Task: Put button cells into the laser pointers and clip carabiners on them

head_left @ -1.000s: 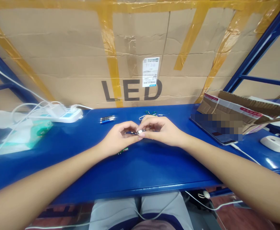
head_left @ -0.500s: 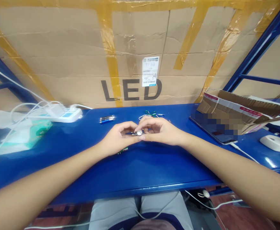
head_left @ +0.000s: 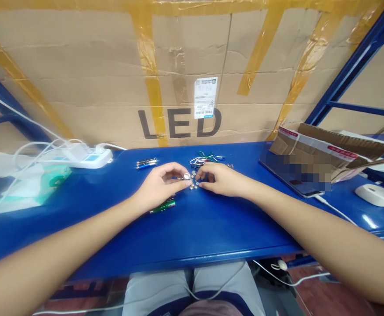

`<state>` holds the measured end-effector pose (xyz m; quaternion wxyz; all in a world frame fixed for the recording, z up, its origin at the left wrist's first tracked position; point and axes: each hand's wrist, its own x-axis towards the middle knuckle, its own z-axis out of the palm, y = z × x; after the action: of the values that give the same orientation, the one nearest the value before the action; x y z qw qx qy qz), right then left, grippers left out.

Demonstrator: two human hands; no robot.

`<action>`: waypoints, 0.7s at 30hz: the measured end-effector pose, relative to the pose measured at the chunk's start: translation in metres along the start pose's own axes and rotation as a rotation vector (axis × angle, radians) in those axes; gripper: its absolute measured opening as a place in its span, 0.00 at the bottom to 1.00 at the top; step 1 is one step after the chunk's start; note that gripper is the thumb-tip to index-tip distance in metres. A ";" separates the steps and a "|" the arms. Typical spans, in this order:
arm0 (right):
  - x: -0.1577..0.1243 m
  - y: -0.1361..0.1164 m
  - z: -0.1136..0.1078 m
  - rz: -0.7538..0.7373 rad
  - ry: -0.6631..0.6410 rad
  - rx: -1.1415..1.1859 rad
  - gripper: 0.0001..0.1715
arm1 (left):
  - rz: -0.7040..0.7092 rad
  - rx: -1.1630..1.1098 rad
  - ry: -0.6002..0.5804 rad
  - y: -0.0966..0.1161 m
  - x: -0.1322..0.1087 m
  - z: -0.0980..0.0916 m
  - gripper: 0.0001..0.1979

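Over the middle of the blue table (head_left: 211, 237), two bare hands work near each other, with a small gap between them. The left hand (head_left: 157, 186) has a pinch, finger and thumb, on a little tube (head_left: 187, 176) with a shiny round end. That is the thing being worked on, held up just left of the gap. Most of it is tucked behind the fingers, so it may be longer than it looks. The right hand (head_left: 220, 179) is bent down, its fingertips right by some tiny round buttons (head_left: 195, 187). I cannot tell if those fingers have a button in them or nothing at all.

As I judge it, the work is somewhere in the middle. One tube is up in the hand, and a few buttons lie loose on the table. The held tube is not yet set down, so its turn does not look finished. A green tube (head_left: 163, 206) lies partly hidden by the left hand. Farther back, more thin tubes (head_left: 146, 163) lie side by side, and a messy pile of clips (head_left: 208, 158) sits behind the right hand. No fingers hold those.
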<state>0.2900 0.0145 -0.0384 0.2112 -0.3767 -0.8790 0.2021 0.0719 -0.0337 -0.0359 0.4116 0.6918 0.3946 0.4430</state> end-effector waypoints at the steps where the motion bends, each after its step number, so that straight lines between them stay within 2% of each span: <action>1: 0.000 0.001 0.001 0.000 0.000 0.001 0.08 | -0.002 -0.006 0.004 0.000 0.000 0.000 0.12; 8: 0.003 0.004 0.004 -0.025 -0.001 0.035 0.03 | -0.013 0.008 -0.010 -0.001 0.001 -0.001 0.13; 13: 0.004 0.001 0.002 -0.005 0.074 0.155 0.01 | -0.010 0.037 -0.012 -0.005 0.000 -0.001 0.13; 18: 0.002 -0.012 -0.003 0.023 0.097 0.526 0.11 | 0.058 0.145 0.001 -0.007 -0.001 -0.002 0.13; 21: 0.000 -0.019 -0.004 0.043 0.078 0.646 0.17 | 0.090 0.200 0.005 -0.007 -0.002 -0.002 0.12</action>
<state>0.2814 0.0029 -0.0250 0.3490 -0.3162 -0.7524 0.4605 0.0679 -0.0322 -0.0424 0.3194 0.7452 0.4064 0.4212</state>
